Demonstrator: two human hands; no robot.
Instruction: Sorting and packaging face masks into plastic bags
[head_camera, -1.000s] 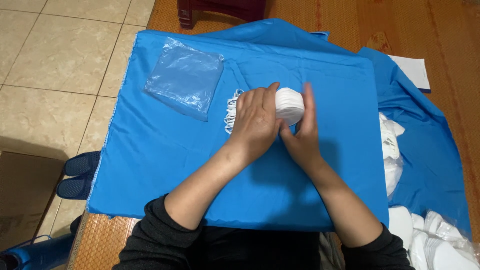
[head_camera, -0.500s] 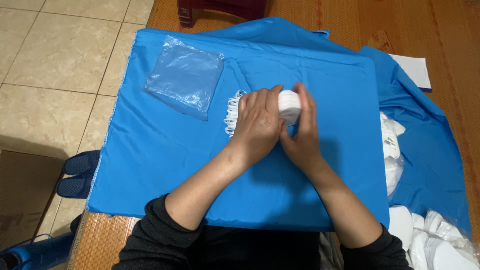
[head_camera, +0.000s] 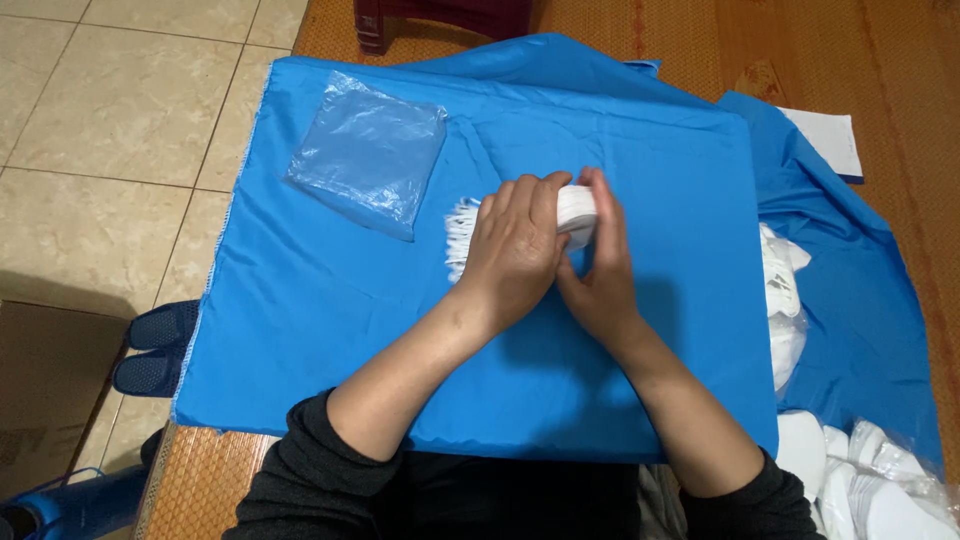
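Head view: left hand (head_camera: 515, 245) and right hand (head_camera: 598, 270) press together around a white stack of flat pieces (head_camera: 575, 210) on the blue cloth (head_camera: 330, 300), squaring it. The clear plastic bag (head_camera: 368, 152) lies unfilled nearby; bagging appears outstanding.

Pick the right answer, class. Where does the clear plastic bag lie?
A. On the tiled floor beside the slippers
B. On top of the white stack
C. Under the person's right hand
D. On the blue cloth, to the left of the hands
D: the bag lies flat on the blue cloth, apart from both the left hand and the right hand, which clasp the white stack.
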